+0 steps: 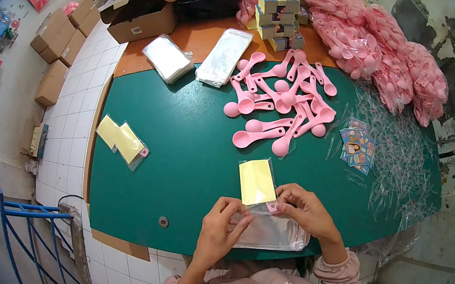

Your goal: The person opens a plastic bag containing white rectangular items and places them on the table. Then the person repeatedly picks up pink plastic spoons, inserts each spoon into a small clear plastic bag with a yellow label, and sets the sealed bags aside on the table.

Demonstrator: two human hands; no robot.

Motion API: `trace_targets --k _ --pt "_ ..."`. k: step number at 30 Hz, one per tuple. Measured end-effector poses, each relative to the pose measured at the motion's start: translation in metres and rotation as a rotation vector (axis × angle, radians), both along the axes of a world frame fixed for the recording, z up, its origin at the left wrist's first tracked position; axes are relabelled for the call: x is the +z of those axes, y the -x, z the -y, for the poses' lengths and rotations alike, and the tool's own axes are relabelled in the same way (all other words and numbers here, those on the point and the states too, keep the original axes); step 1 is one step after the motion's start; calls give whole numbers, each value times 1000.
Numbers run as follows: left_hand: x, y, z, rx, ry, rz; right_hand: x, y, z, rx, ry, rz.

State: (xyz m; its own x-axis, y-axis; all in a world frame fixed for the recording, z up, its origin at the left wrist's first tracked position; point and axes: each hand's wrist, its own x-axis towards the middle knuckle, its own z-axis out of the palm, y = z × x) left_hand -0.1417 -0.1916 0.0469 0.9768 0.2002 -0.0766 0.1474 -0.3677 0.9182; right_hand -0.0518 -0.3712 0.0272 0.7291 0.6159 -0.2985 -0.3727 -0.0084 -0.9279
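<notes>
A clear plastic bag (272,168) with a yellow card (257,182) inside lies before me near the front edge of the green table. A pink handle end (272,207) shows at the bag's near end. My left hand (221,227) pinches the bag's near left corner between thumb and fingers. At the near right corner, beside the pink handle, my right hand (305,210) grips the bag with bent fingers. Under my hands is a stack of clear plastic bags (275,235). Beyond the held bag lies a loose pile of pink measuring spoons (287,98).
Two filled bags with yellow cards (128,142) lie at the left. Farther back are two stacks of clear bags (224,56), bundled cards (277,17) and bagged pink spoons (366,39). Small printed cards (358,145) and clear plastic strips (397,167) cover the right side.
</notes>
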Motion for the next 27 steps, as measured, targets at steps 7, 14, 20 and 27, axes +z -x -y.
trace_targets --k 7,14,20,27 --pt "-16 0 0 59 24 1 2 4 -10 -83 102 15" --pt "-11 -3 5 157 191 -92 -1 7 -11 -132 147 115" --pt "-9 -2 6 82 83 -17 4 13 -14 -137 239 237" --pt "-9 -2 5 83 36 12 7 14 -16 -108 375 487"
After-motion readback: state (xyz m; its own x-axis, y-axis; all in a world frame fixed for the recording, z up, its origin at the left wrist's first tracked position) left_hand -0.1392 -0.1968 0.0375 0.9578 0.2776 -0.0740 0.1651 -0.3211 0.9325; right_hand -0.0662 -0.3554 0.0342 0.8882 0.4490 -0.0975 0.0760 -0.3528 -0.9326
